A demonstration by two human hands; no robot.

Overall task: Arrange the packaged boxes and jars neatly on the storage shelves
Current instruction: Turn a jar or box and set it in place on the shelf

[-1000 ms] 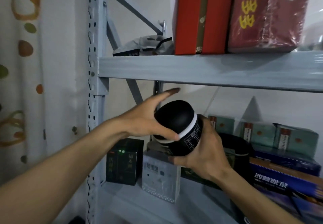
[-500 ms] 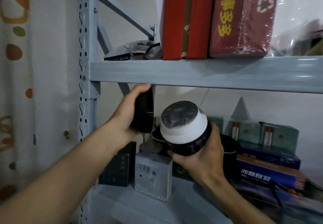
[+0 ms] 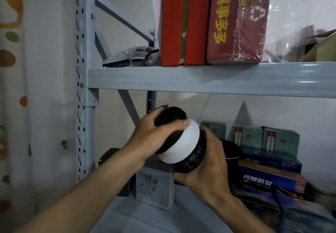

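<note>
Half a second ago I held the black lid [image 3: 170,117] off to the left, clear of the jar [image 3: 183,148]; now my left hand [image 3: 154,138] has brought it back onto the jar's white top, fingers curled over it and thumb pressed along its rim. My right hand [image 3: 209,161] cups the jar's dark base from below and behind, holding it tilted in the air under the grey shelf beam [image 3: 209,79], in front of the lower shelf. Just below sits a grey box [image 3: 154,185], with a blue box [image 3: 269,176] to the right.
</note>
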